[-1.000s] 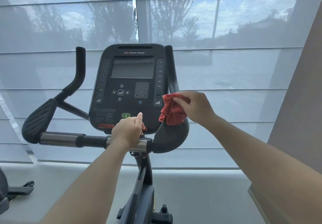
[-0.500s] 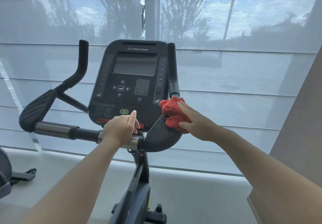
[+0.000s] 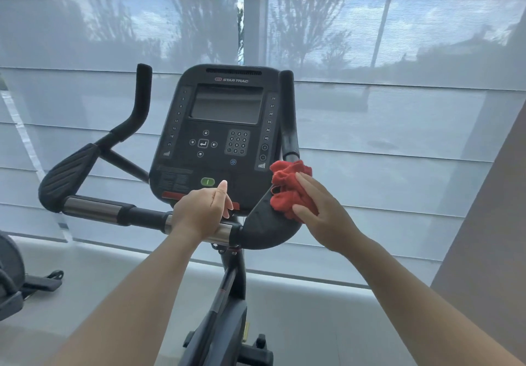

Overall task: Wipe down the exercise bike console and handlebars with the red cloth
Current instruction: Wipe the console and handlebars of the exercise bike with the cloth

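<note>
Window blinds (image 3: 398,109): sheer and pale, filling the background; trees and sky show dimly through them.
Exercise bike (image 3: 227,303): dark frame rising from the floor to the middle of the view.
Second machine (image 3: 11,280): partly seen at the left edge, on the floor.
Handlebars (image 3: 94,209): a crossbar with chrome sections, a ribbed black pad at each end, and two upright black grips flanking the console.
Console (image 3: 225,138): black, with its screen dark; keypad and arrow buttons sit below the screen.
Right hand (image 3: 321,214): fingers and thumb hold the bunched cloth and press it onto the upper edge of the right pad.
Left hand (image 3: 199,212): curled round the crossbar just below the console, thumb raised.
Red cloth (image 3: 287,186): crumpled on the right pad, touching the base of the right upright grip, beside the console's lower right corner.
Green button (image 3: 207,181): near the console's bottom edge, just left of the raised thumb.
</note>
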{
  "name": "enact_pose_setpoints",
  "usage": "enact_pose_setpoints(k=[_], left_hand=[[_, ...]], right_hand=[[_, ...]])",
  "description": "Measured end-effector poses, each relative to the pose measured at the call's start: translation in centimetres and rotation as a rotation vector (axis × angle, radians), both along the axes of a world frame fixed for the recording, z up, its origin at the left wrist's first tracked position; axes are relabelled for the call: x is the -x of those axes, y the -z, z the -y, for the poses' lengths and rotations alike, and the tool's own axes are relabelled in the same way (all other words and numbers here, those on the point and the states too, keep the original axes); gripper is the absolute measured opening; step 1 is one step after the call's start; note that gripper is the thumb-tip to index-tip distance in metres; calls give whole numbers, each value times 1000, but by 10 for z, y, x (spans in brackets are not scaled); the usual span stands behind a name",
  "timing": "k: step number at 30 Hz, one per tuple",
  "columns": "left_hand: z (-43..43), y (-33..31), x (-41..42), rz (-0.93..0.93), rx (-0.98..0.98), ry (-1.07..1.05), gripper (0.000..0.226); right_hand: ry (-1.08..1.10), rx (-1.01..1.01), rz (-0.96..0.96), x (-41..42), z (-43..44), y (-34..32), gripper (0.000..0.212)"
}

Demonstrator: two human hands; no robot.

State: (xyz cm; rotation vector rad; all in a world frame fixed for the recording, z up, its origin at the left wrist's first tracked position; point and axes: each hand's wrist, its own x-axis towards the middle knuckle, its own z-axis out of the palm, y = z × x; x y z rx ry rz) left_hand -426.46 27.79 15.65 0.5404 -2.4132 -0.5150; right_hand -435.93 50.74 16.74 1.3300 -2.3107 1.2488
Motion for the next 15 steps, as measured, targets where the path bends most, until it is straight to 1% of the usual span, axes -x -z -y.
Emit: enact_pose_setpoints(k=[2, 5, 7, 10, 15], left_hand=[[0, -1, 0, 1, 0, 8, 60], [0, -2, 0, 8, -6, 15, 60], [0, -3, 0, 5, -8, 8, 60], [1, 0, 1, -1, -4, -2, 59], [2, 2, 2, -24, 0, 4, 58]], right_hand=[[-19, -33, 41, -7, -2, 5, 66], [-37, -11, 112, -6, -2, -4, 56], [-52, 1, 91, 1, 0, -14, 47], [-1, -18, 72, 9, 5, -17, 52], [98, 82, 129, -6, 2, 5, 57]])
